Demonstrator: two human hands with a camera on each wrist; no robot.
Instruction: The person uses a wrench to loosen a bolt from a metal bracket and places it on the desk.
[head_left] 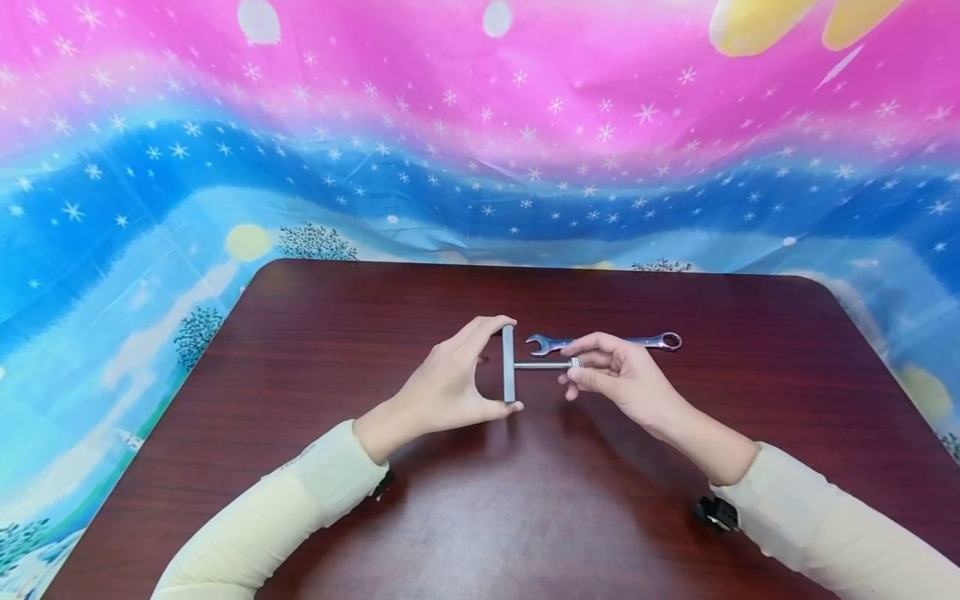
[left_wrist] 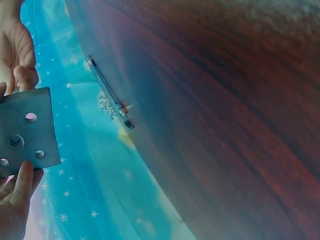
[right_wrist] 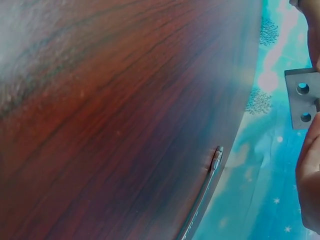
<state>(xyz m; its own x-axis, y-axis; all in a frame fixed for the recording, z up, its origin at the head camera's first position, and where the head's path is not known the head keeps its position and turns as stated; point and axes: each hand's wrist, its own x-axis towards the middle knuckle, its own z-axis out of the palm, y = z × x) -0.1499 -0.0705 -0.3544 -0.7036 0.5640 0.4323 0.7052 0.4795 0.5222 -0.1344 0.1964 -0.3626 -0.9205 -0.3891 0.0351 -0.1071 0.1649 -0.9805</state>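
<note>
My left hand (head_left: 442, 379) grips a flat grey metal plate (head_left: 509, 364) on edge above the table, thumb at its near edge and fingers at its far edge. Several round holes pierce the plate (left_wrist: 27, 132), as the left wrist view shows. A long bolt (head_left: 542, 366) stands out sideways from the plate's middle, its tip at the central hole. How deep it sits in the hole I cannot tell. My right hand (head_left: 626, 379) pinches the bolt's head (head_left: 574, 363) between thumb and fingers. In the right wrist view part of the plate (right_wrist: 300, 102) appears beside a hand.
A silver combination wrench (head_left: 648, 342) lies on the table just beyond the right hand, which hides part of it. The dark reddish wooden table (head_left: 390, 308) has rounded far corners. Behind it hangs a pink and blue patterned cloth (head_left: 450, 150).
</note>
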